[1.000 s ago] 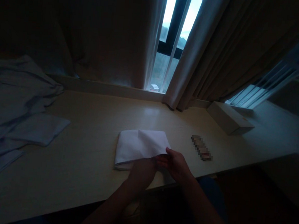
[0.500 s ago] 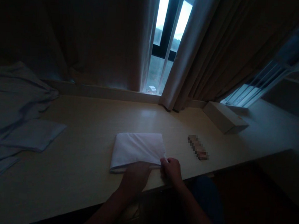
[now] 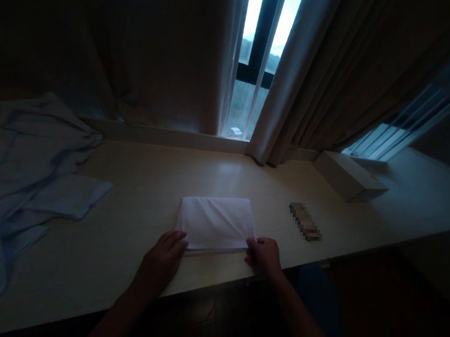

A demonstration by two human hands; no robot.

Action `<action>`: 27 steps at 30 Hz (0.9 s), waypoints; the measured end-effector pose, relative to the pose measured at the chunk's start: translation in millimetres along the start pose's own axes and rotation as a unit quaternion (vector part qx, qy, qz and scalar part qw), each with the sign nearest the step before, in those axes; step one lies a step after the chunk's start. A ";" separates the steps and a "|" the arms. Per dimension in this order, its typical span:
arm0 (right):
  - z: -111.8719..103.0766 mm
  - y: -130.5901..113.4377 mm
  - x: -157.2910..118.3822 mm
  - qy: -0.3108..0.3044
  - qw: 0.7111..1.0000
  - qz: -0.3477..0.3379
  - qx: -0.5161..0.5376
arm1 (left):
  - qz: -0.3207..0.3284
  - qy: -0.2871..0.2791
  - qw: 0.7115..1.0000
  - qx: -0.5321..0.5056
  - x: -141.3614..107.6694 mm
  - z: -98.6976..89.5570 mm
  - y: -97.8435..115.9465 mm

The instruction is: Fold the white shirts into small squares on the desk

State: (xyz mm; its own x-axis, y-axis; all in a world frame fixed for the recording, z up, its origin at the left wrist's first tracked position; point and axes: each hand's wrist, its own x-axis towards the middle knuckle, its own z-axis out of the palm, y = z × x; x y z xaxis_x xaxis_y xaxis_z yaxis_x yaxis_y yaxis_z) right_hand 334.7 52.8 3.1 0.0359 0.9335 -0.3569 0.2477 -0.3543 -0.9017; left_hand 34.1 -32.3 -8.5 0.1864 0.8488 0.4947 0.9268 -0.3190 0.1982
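The folded white cloth (image 3: pixel 216 222) lay flat on the bench (image 3: pixel 136 255). The right hand (image 3: pixel 265 254) had its grip on the cloth's near right corner, thumb on top. The left hand (image 3: pixel 165 254) touched its near left corner; whether that grip was closed could not be told. A pixelated object (image 3: pixel 305 221) lay right of the cloth.

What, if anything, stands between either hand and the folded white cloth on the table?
Nothing visible: the left hand touches the near left corner of the cloth, the right hand holds the near right one.

Head view: forward, downward (desk (image 3: pixel 142 183) near).
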 end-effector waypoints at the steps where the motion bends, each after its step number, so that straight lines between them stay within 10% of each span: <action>1: 0.0 0.3 -0.4 0.002 1.000 -0.003 -0.004 | 0.004 -0.001 1.000 -0.015 -1.6 -0.5 -1.6; 20: -5.1 -5.7 2.0 0.054 0.994 0.017 -0.097 | 0.075 -0.023 0.992 0.095 -14.9 -8.7 14.9; 27: 27.0 -55.1 -38.7 0.105 0.879 -0.281 -0.372 | 0.064 -0.016 0.996 0.060 -9.0 -8.0 18.5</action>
State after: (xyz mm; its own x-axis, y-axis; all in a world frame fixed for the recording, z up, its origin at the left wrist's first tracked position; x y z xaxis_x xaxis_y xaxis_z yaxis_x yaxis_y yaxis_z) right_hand 293.5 34.7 60.0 -0.1365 0.9667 0.2164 0.8442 0.2278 -0.4852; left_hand 47.0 -49.2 -2.5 0.3135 0.8185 0.4815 0.9271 -0.3735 0.0313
